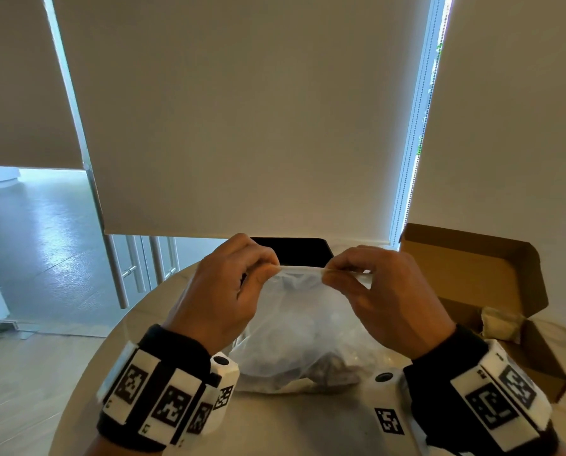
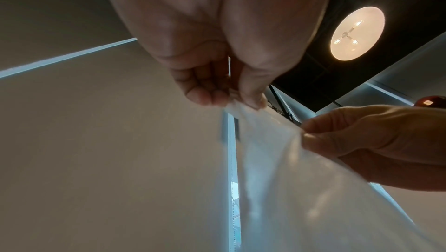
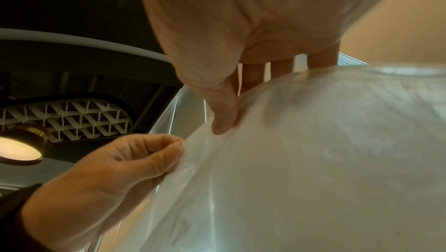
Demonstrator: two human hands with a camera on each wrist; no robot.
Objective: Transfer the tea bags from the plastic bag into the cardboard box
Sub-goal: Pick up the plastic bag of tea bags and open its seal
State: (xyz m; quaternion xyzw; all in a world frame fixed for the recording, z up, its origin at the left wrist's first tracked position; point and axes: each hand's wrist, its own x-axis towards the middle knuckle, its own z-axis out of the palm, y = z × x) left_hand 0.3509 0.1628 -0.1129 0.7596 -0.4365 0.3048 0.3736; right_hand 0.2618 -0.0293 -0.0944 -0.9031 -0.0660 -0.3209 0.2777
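Contents of the plastic bag point(image 1: 303, 337) show only as dim shapes, possibly tea bags; the cardboard box point(image 1: 492, 278) interior is largely hidden.

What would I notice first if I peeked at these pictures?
Two hands in the middle: the left hand and right hand each pinch the top edge of a cloudy plastic bag standing on the round table. To the right sits an open cardboard box, its lid flipped up.
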